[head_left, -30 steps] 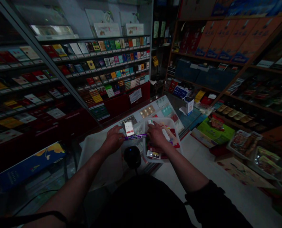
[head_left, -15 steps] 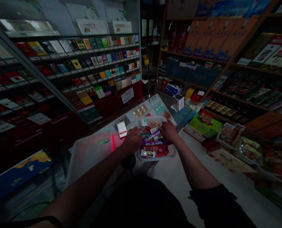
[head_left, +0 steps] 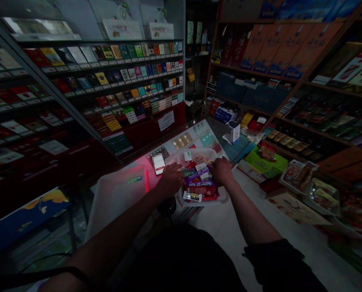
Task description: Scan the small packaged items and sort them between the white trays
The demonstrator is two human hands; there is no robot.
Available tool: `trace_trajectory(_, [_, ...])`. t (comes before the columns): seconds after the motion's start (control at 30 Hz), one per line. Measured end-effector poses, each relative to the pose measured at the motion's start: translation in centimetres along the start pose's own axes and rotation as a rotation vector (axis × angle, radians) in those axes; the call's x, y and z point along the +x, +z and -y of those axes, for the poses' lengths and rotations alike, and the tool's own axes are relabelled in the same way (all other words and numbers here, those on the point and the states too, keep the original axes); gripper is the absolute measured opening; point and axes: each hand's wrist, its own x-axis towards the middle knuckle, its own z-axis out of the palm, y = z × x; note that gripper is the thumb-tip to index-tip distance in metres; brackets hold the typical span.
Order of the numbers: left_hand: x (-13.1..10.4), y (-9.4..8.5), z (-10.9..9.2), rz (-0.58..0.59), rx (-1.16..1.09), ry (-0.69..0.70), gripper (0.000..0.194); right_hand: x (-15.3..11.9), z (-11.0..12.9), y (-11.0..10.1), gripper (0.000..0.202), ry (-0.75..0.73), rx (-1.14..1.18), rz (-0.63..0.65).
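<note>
A white plastic basket [head_left: 225, 198] full of small packaged items stands on the glass counter. Purple packs [head_left: 197, 173] and a red pack [head_left: 201, 190] lie inside, with a small white box [head_left: 187, 156] near its far rim. My left hand [head_left: 171, 178] is at the basket's left side, fingers apart and nothing in them. At the right rim is my right hand [head_left: 222, 168], its fingers curled; what they hold, if anything, is hidden. Left of the basket, a larger white tray [head_left: 114, 198] holds one green-blue pack [head_left: 134, 179], and red light falls on its edge.
A phone [head_left: 159, 165] lies between tray and basket. A dark rounded object [head_left: 167, 207] sits below my left wrist. Shelves of small packs [head_left: 132, 81] rise at the back left. Right of the counter are a green box [head_left: 268, 158] and trays of packaged food [head_left: 298, 174].
The view has shifted slightly, moving the scene a little to the right. My right hand's fingers are more curled at the basket's rim. My left hand stays at the left side.
</note>
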Motion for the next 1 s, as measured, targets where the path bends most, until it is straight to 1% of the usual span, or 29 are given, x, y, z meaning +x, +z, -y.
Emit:
trace_trajectory(0.13, [-2.6,-2.1,2.0,-0.085,-0.095,-0.037,0.017,0.4,1.5,-1.0,0.027,-0.031,0.08,-0.119])
trace_trajectory(0.2, [-4.5,-3.0,3.4,-0.126,-0.139,-0.082,0.018,0.6,2.9,-1.7,0.023,-0.054,0.144,-0.176])
trace_trajectory(0.27, [-6.5,-3.8,5.3,-0.163,-0.15,-0.16,0.019,0.8,4.7,-2.5,0.02,-0.067,0.207,-0.198])
trace_trajectory(0.4, [-10.6,-4.4,10.3,-0.186,-0.103,-0.387,0.025,1.0,9.5,-4.5,0.019,-0.123,0.301,-0.162])
trace_trajectory(0.5, [-13.1,-4.1,14.2,-0.155,-0.051,-0.536,0.031,1.3,14.0,-5.4,0.02,-0.207,0.351,-0.106])
trace_trajectory(0.57, [-14.1,-3.7,16.3,-0.11,-0.02,-0.608,0.033,1.5,17.4,-5.5,0.019,-0.268,0.391,-0.032])
trace_trajectory(0.67, [-14.9,-2.7,18.5,-0.021,0.032,-0.694,0.036,1.9,23.0,-4.7,0.021,-0.395,0.46,0.144])
trace_trajectory(0.73, [-15.0,-2.0,19.4,0.018,0.064,-0.74,0.037,2.0,26.8,-3.6,0.026,-0.501,0.429,0.279])
trace_trajectory(0.8, [-14.8,-1.3,20.2,0.034,0.077,-0.773,0.037,2.0,30.2,-2.2,0.025,-0.619,0.387,0.367])
trace_trajectory(0.83, [-14.7,-1.0,20.5,0.038,0.077,-0.782,0.037,2.1,31.7,-1.4,0.023,-0.636,0.383,0.406])
trace_trajectory(0.9, [-14.5,-0.5,21.2,0.045,0.076,-0.796,0.035,2.2,34.2,0.2,0.027,-0.574,0.404,0.524])
trace_trajectory(0.97, [-14.3,-0.1,21.8,0.047,0.071,-0.806,0.037,2.3,36.0,1.7,0.026,-0.522,0.406,0.565])
trace_trajectory(1.0, [-14.2,0.1,22.1,0.046,0.068,-0.807,0.038,2.4,36.8,2.4,0.024,-0.498,0.419,0.564])
